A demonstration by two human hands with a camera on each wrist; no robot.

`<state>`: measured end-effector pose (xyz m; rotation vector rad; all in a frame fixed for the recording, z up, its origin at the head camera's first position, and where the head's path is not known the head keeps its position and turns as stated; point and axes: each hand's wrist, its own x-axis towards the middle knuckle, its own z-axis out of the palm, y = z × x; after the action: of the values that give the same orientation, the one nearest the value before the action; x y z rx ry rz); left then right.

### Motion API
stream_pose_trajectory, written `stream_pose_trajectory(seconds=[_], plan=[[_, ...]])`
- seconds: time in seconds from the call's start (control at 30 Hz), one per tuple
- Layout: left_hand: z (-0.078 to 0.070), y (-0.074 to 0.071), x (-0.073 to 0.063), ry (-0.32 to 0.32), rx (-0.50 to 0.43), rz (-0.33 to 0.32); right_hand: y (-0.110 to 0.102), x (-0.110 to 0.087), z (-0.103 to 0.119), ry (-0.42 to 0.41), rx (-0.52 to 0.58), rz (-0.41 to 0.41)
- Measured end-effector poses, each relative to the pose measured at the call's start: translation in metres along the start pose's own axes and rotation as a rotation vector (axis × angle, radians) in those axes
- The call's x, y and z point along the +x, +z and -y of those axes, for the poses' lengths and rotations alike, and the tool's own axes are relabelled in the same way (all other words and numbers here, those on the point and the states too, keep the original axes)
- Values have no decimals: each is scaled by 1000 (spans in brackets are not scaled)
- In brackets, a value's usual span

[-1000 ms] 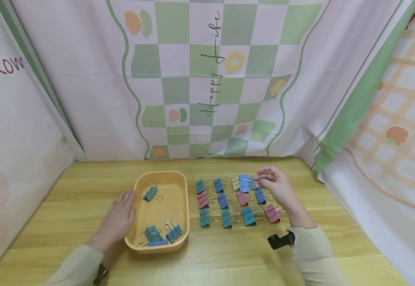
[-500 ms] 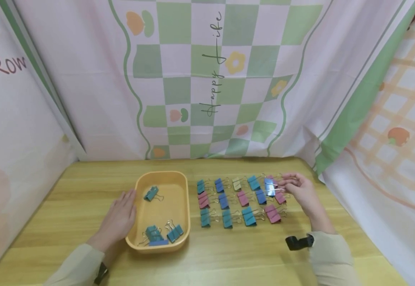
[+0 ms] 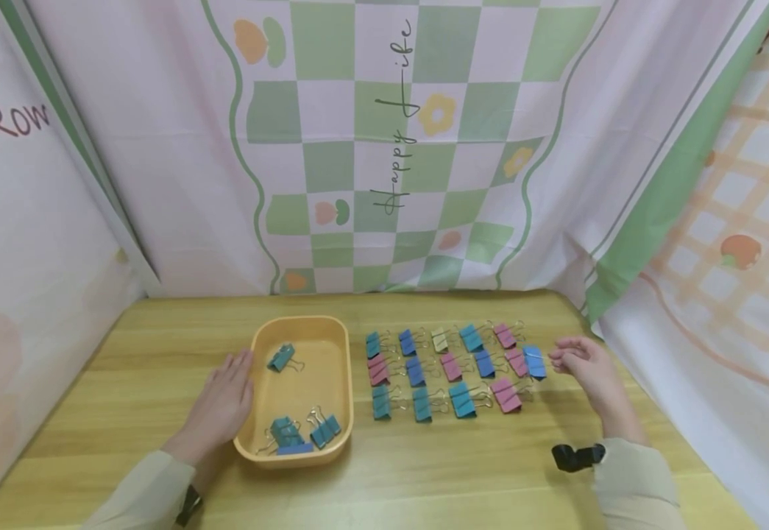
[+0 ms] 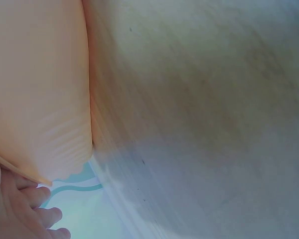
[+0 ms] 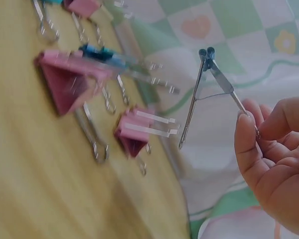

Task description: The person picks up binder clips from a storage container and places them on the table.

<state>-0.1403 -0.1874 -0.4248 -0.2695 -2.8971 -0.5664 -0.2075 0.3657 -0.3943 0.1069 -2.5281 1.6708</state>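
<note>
My right hand (image 3: 586, 368) pinches a blue binder clip (image 3: 533, 362) by a wire handle between thumb and fingers, at the right end of the clip rows. The right wrist view shows this binder clip (image 5: 217, 74) from its side, held up off the table, its other handle hanging free. My left hand (image 3: 221, 401) lies along the left side of a yellow plastic tray (image 3: 346, 390), fingers extended and touching the rim. Inside the tray are several loose binder clips, among them a teal clip (image 3: 282, 358) and another teal clip (image 3: 325, 430).
Several binder clips stand in three rows right of the tray, including a yellow clip (image 3: 440, 339), a pink clip (image 3: 506, 395) and a teal clip (image 3: 381, 403). The wooden table (image 3: 424, 471) meets patterned curtains (image 3: 384, 250) behind and at both sides.
My right hand has carried the blue binder clip rightward across the rows, from near the back row's middle to the middle row's right end. The left hand and tray have stayed put.
</note>
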Motion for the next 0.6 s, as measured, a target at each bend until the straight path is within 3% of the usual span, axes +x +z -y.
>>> stream_pose_trajectory(seconds=[0.27,0.6], plan=[[1,1,0,5,2,-5,-8,-3,-17,48,-7,0],[1,1,1,2,6,1,-13,-5,-31,117,-64,76]])
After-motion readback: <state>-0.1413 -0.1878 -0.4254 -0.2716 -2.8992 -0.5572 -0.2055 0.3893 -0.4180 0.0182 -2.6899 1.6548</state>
